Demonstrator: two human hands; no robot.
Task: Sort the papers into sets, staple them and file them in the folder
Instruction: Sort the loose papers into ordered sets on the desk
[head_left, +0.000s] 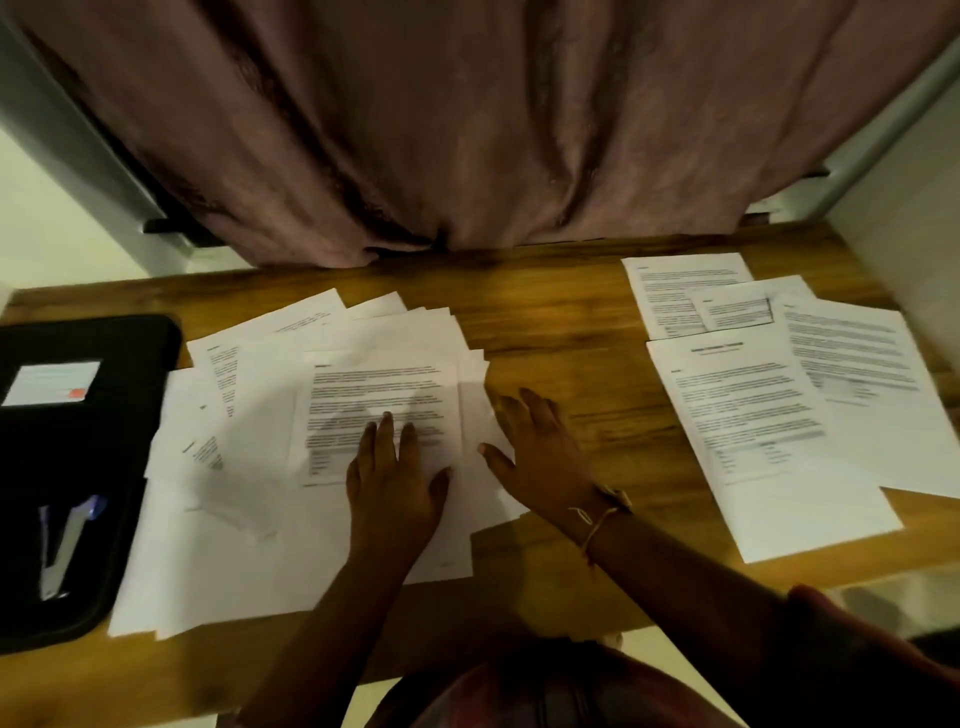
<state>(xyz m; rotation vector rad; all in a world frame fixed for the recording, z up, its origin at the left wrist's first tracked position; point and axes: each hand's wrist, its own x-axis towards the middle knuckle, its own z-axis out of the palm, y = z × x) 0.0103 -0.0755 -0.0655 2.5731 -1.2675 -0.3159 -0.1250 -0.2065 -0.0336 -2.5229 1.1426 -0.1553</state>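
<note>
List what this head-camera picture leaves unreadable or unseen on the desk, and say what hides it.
Head view, printed sheet: text blurred and small; the left hand covers its lower part.
Head view, middle pile: lower sheets buried under upper ones.
Head view, black folder: cut by the left edge.
Head view, blue-and-silver object on the folder: too dim to identify.
</note>
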